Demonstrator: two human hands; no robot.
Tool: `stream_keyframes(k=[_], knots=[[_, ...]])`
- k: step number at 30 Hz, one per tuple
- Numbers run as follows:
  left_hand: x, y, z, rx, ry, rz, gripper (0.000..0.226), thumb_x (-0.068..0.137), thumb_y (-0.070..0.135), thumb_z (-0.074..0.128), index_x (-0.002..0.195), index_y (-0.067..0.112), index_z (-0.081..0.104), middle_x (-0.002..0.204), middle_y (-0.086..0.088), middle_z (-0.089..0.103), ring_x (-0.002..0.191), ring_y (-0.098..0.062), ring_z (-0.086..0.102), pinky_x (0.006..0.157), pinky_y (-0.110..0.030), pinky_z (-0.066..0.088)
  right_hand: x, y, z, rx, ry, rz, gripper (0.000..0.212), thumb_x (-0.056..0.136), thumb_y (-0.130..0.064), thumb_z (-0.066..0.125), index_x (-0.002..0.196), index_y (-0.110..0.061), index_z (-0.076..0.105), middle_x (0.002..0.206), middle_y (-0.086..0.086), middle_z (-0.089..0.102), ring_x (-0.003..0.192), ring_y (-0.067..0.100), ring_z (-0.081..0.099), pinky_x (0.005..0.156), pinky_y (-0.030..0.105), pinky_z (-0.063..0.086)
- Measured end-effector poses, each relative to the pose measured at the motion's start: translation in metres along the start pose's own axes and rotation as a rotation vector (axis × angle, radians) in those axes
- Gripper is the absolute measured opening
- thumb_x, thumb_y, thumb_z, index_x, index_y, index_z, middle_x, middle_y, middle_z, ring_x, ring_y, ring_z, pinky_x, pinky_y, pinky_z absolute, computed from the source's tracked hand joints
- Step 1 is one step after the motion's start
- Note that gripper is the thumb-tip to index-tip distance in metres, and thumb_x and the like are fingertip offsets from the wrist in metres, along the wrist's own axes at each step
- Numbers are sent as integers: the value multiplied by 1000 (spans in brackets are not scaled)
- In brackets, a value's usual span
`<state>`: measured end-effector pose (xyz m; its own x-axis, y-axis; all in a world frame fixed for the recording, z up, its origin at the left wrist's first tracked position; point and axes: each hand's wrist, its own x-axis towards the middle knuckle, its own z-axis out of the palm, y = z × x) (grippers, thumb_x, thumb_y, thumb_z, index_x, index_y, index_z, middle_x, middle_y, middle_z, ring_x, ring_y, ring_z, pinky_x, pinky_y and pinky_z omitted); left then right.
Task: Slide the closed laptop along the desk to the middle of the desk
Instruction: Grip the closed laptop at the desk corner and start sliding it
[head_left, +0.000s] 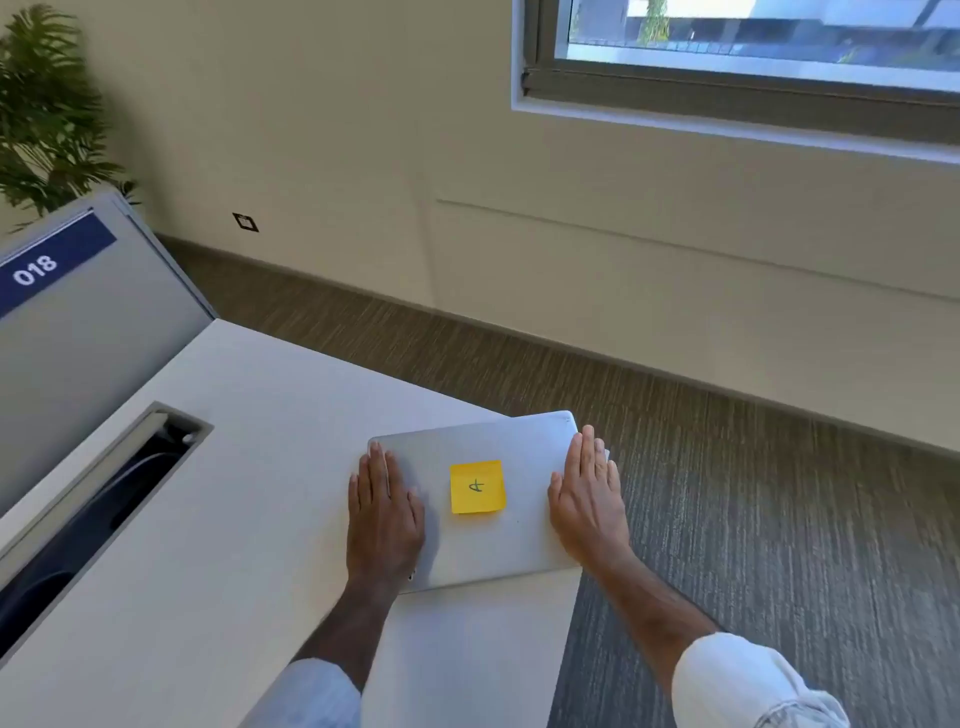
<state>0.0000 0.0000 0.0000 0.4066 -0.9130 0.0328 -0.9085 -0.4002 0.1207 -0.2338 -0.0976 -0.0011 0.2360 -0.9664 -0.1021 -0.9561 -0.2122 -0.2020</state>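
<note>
Two bare forearms reach into the scene from the near edge. The left hand and the right hand wear no rings, watch, bracelets or gloves. Each arm wears a pale, light blue sleeve of soft woven cloth, pushed up in rumpled folds to about the elbow. The left sleeve looks smoother and shaded; the right sleeve is brighter, with a thick rolled cuff and creases near its lower edge.

A closed laptop with a yellow note lies at the desk's right edge. The left hand and right hand rest flat on its left and right sides.
</note>
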Motion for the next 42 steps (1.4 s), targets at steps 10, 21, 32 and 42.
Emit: stream_keyframes(k=[10,21,32,42], knots=[[8,2,-7,108,-17,-120,62,96,45,32,132,-4,48,113,-17,54,92,-34,54,75,-45,46,4,-5,-3,-148,-2,26,72,102,-48,31,152,3,22,156,21,33,122,36,50,87,46,49],[13,4,-2,111,-34,-223,57,100,48,31,120,-2,52,102,-15,53,87,-32,53,67,-43,46,6,-6,-7,-106,-38,62,74,99,-57,33,147,-1,27,133,11,45,106,28,51,62,42,57],[12,4,5,-72,-40,-367,67,90,67,49,100,1,51,97,-17,53,83,-34,57,59,-42,51,8,-6,-3,-110,-22,64,75,99,-55,33,148,2,27,132,11,45,107,27,51,59,39,60],[24,10,1,-222,-67,-548,91,78,80,50,111,-4,50,106,-22,58,95,-37,58,65,-44,51,9,-3,3,2,38,56,77,97,-53,44,147,4,31,123,14,48,108,27,52,65,38,60]])
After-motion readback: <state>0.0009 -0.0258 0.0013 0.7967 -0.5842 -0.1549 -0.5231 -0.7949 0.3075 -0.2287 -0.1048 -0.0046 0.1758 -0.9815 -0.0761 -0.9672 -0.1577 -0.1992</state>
